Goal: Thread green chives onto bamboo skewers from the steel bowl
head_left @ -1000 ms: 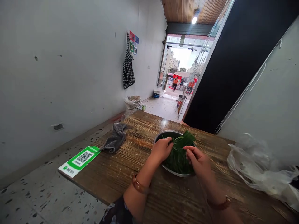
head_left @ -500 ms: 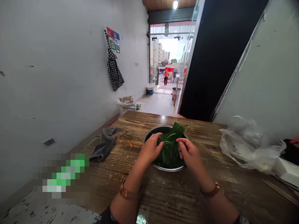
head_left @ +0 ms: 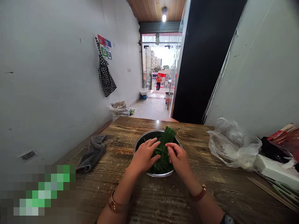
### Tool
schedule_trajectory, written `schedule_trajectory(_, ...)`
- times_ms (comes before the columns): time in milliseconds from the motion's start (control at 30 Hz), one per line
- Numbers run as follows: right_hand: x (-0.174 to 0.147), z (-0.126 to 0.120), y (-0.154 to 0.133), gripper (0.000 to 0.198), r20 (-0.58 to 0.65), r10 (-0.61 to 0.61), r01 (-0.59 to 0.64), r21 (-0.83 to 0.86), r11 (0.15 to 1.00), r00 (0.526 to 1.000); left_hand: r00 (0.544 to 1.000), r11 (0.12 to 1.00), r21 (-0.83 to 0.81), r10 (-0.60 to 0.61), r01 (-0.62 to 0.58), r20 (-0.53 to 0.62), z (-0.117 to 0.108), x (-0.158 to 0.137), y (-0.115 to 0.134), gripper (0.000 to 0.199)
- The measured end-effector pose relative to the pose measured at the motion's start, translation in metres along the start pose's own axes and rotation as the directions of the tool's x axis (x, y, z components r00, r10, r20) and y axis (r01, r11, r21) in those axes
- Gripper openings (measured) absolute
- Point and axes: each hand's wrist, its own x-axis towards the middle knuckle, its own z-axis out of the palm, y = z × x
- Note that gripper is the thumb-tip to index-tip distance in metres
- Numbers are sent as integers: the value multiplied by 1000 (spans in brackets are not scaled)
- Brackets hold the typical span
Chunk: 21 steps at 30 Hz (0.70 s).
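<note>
A round metal bowl (head_left: 161,175) full of long, flat green leaves (head_left: 161,166) stands on the wooden table in front of me. One wider bundle of leaves (head_left: 169,133) sticks up over the far rim. Over the bowl's left side is my left hand (head_left: 146,155), open, its fingers stretched out and its thumb apart, close to the leaves. On the right, my right hand (head_left: 177,155) is closed in a pinch against the leaf bundle. What lies between its fingertips is too small to make out.
A grey cloth (head_left: 93,152) lies at the table's left edge. To the right are a clear plastic bag (head_left: 233,146), a white box (head_left: 273,168), green-handled scissors (head_left: 285,193) and thin sticks (head_left: 268,189). More thin sticks (head_left: 191,146) lie behind the bowl. A person (head_left: 158,82) is outside the doorway.
The view has tilted up and turned right, so more of the right side shows. My left hand's fingers have spread out flatter over the leaves. My right hand keeps its pinch.
</note>
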Motion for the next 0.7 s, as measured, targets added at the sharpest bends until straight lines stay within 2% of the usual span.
schedule_trajectory(100,-1,0,0,33,-11,-4,4,-6,1000,1000,993,1000,2,1,-1,117,1,-4,1,48)
schedule_trajectory(200,-2,0,0,34,-21,-8,7,-20,1000,1000,986,999,16,-32,30,162,2,-6,1,40)
schedule_trajectory(400,-3,1,-2,33,0,-29,29,-81,996,1000,978,995,66,-92,81,186,2,-6,3,36)
schedule_trajectory(700,-3,6,2,34,25,-38,41,-144,989,999,982,985,137,-124,105,139,2,-7,6,32)
